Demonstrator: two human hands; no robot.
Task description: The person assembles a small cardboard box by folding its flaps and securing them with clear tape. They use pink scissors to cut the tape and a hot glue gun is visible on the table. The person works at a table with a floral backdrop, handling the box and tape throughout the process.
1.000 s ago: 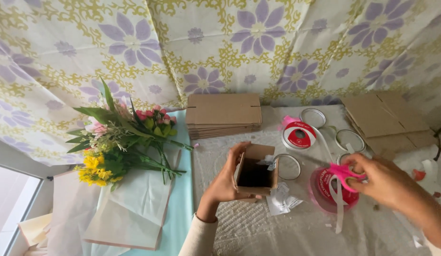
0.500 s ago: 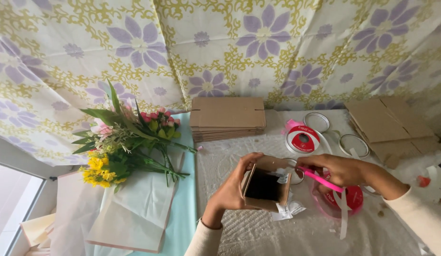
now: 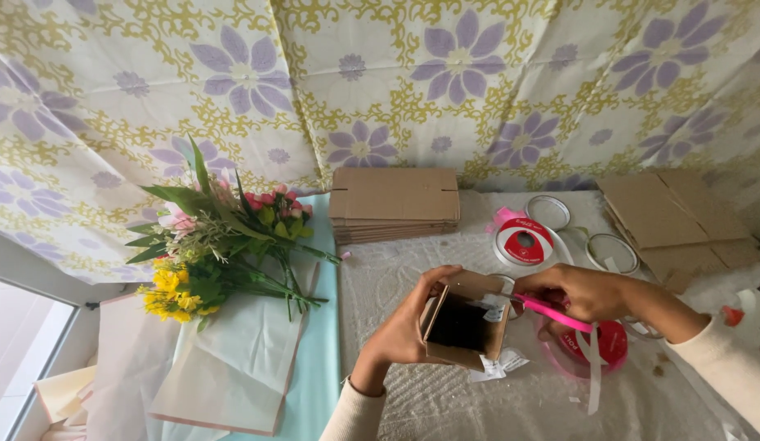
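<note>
We see our left hand (image 3: pixel 400 335) closed in a grip on a small open brown cardboard box (image 3: pixel 466 320) above the bench (image 3: pixel 445 400). Just right of it, our right hand (image 3: pixel 580 292) pinches a pink ribbon strip (image 3: pixel 553 310), whose long axis points leftward at the box rim.

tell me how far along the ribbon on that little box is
Done: the small cardboard box is folded up. In hand: left hand holds it, right hand brings pink ribbon to its rim. Left: no ribbon wraps the box and no bow shows yet.

Flowers (image 3: pixel 221 245) lie left of the box (image 3: pixel 464 321), flat cartons (image 3: pixel 394 204) behind it.
</note>
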